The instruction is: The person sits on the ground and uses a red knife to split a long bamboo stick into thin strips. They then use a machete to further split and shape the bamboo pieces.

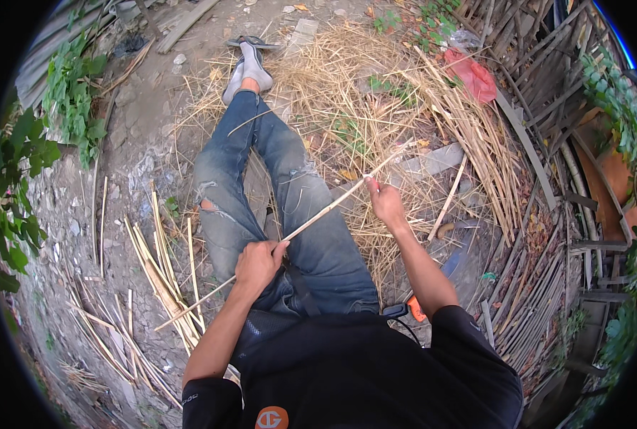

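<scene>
A long, thin pale stick (326, 209), like a strip of split cane or bamboo, slants across my lap from lower left to upper right. My left hand (258, 266) is closed around it above my thigh. Farther along, near its upper right end, my right hand (385, 201) grips it between thumb and fingers. The stick's lower left end passes over a bundle of pale split strips (163, 275) on the ground by my left side. My legs in torn jeans (290, 179) stretch out ahead, crossed at the ankles.
Straw-like shavings (333, 79) cover the ground around my feet. A long pile of pale sticks (486, 157) lies to the right, with a red plastic bag (470, 75) beyond. Darker thin sticks (522, 307) lie nearer. An orange object (416, 309) sits by my right hip. Leafy plants (22, 179) hang at left.
</scene>
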`<state>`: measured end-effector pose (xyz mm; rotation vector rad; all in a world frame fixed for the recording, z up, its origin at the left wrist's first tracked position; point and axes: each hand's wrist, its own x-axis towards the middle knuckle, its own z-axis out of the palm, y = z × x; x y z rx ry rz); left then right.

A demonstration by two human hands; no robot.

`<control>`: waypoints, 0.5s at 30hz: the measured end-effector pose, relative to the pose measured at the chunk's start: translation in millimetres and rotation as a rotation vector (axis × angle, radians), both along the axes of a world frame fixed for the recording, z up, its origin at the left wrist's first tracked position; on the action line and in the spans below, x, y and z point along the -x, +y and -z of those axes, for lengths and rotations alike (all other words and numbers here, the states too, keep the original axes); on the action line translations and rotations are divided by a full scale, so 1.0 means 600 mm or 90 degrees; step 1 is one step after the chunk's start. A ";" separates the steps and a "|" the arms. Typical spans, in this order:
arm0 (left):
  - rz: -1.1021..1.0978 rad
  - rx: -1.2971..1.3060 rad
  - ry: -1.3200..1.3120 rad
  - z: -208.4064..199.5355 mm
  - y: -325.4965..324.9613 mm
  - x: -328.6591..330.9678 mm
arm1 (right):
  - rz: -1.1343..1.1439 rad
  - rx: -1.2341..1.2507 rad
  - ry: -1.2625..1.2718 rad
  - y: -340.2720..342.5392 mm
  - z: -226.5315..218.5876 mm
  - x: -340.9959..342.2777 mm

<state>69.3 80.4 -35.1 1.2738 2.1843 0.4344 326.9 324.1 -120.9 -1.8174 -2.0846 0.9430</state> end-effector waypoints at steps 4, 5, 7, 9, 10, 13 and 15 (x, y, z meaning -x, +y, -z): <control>-0.018 -0.015 -0.011 0.010 -0.016 0.011 | -0.047 0.033 0.048 -0.071 -0.012 0.015; -0.011 -0.001 0.001 0.008 -0.019 0.010 | -0.050 0.055 0.060 -0.082 -0.023 0.009; -0.004 0.008 0.015 0.009 -0.028 0.006 | -0.090 0.083 0.033 -0.062 -0.023 0.000; 0.000 -0.024 0.021 0.010 -0.022 0.002 | -0.077 0.067 0.006 -0.025 -0.031 0.003; 0.004 -0.024 0.024 0.007 -0.018 0.002 | -0.045 0.028 0.024 -0.004 -0.020 -0.003; 0.004 -0.022 0.021 0.004 -0.009 0.002 | 0.026 -0.007 0.055 0.030 0.008 -0.022; -0.007 -0.015 0.011 0.008 -0.014 0.003 | -0.049 0.076 0.054 -0.032 -0.026 0.027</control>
